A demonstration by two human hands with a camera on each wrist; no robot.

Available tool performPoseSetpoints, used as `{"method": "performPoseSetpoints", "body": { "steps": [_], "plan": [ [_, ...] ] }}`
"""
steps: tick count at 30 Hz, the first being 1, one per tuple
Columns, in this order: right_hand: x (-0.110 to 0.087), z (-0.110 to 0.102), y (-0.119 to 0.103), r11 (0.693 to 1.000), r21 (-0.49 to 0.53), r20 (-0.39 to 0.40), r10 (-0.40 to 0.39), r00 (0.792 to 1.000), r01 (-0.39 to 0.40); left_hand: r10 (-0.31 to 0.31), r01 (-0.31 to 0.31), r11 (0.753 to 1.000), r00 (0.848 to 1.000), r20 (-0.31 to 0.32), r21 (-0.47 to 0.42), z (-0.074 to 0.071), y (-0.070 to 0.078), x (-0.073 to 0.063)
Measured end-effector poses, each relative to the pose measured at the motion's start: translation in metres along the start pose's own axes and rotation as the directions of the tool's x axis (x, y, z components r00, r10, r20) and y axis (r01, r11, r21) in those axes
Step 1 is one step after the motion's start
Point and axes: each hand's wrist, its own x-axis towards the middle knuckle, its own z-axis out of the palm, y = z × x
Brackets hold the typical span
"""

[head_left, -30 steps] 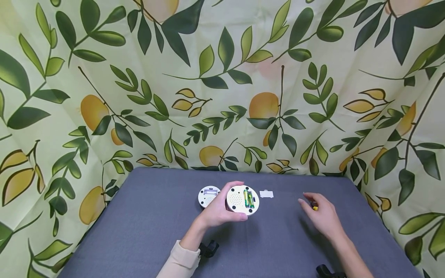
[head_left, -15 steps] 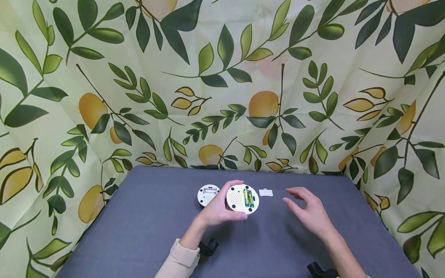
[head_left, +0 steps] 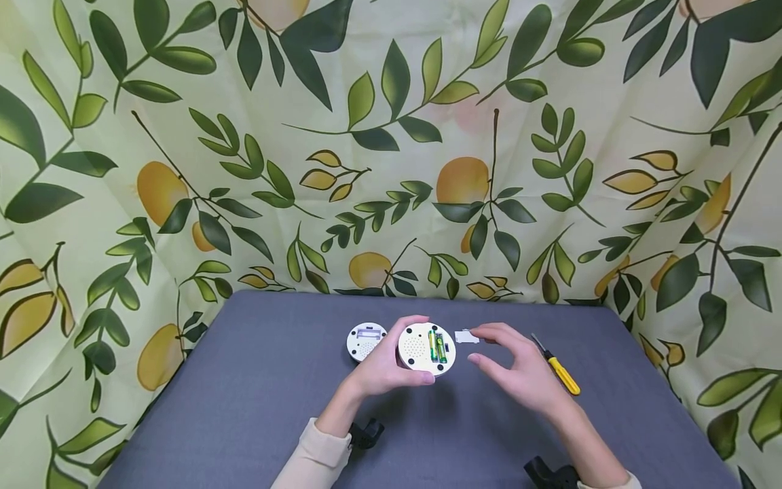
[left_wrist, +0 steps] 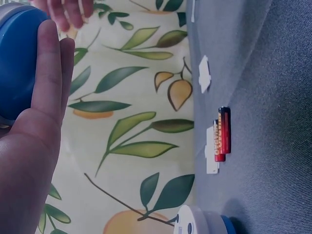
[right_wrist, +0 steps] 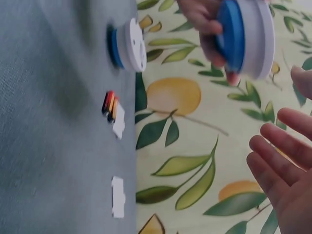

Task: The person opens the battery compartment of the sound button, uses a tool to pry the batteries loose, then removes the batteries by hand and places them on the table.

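Note:
My left hand [head_left: 381, 363] grips a round white and blue device [head_left: 415, 350] by its rim, raised above the table. Its white underside faces the head camera, with an uncovered battery compartment holding two green batteries [head_left: 437, 347]. A small white battery cover [head_left: 466, 337] lies on the table just right of the device. My right hand [head_left: 528, 367] hovers near that cover, thumb and fingers apart, holding nothing; the right wrist view shows it apart from the table. To its right lies a screwdriver [head_left: 563, 375] with a yellow and black handle.
A second round device [head_left: 364, 341] sits on the grey table behind my left hand, its battery compartment uncovered. Red and black batteries [left_wrist: 223, 130] lie by another white cover [left_wrist: 210, 163], hidden in the head view. A leaf-patterned cloth [head_left: 391, 170] hangs behind and at the sides.
My right hand has let go of the screwdriver, which now lies on the table, and has moved left toward the white cover. My left hand still holds the device in about the same place.

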Motion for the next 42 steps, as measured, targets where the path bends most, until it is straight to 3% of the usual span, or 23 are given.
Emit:
{"method": "performPoseSetpoints", "body": {
  "steps": [7, 17, 26, 33, 42],
  "plan": [
    [0.007, 0.005, -0.013, 0.996, 0.046, 0.03, -0.074, 0.997, 0.072, 0.007, -0.007, 1.0, 1.0, 0.005, -0.003, 0.0, 0.0, 0.0],
    [0.014, 0.014, -0.021, 0.998, 0.052, 0.102, -0.045, 0.994, 0.04, 0.004, -0.004, 1.0, 1.0, 0.014, -0.007, 0.0, 0.001, -0.001],
    [0.02, 0.016, -0.022, 0.991, 0.091, 0.126, -0.107, 0.986, 0.096, 0.002, -0.002, 1.0, 1.0, 0.018, -0.012, 0.002, 0.002, -0.002],
    [0.02, 0.019, -0.022, 0.985, 0.024, 0.094, -0.17, 0.981, 0.168, 0.0, 0.001, 0.999, 1.0, 0.019, -0.044, 0.002, 0.002, -0.002],
    [0.017, 0.026, -0.019, 0.957, -0.076, 0.018, -0.28, 0.96, 0.281, -0.003, 0.004, 0.998, 1.0, 0.014, -0.066, 0.001, 0.001, -0.001]
  ]
}}
